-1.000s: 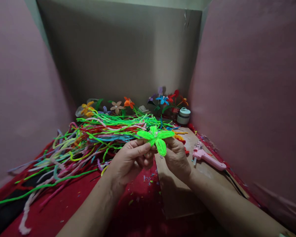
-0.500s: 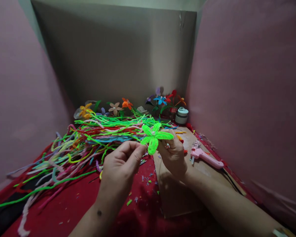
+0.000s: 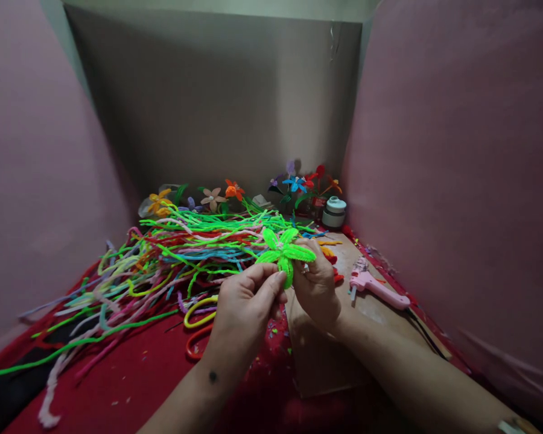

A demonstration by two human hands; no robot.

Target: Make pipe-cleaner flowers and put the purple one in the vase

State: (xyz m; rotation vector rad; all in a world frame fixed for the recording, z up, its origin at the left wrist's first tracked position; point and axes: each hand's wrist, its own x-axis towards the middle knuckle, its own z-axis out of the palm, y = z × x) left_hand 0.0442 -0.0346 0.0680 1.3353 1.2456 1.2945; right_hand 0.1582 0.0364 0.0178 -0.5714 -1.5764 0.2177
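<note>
A bright green pipe-cleaner flower point(image 3: 280, 252) with a pale centre is held up between my hands, its petals spread. My left hand point(image 3: 253, 295) pinches the lower petal between thumb and fingers. Behind the petals on the right, my right hand point(image 3: 319, 283) is closed around the flower's underside; its fingertips are partly hidden. Beyond my hands lies a large heap of coloured pipe cleaners point(image 3: 194, 226). Scissors with yellow and red handles point(image 3: 200, 322) rest on the red cloth, partly covered by my left wrist.
A pink glue gun point(image 3: 380, 292) lies on a brown board point(image 3: 326, 361) at the right. Finished flowers point(image 3: 294, 184) and a pale-lidded jar point(image 3: 333, 212) stand along the back wall. Small scraps dot the red cloth point(image 3: 131, 374). Pink sheets wall both sides.
My left hand has moved right, onto the lower petal, uncovering the scissors' handles. The flower has turned slightly, and my right hand stays behind it.
</note>
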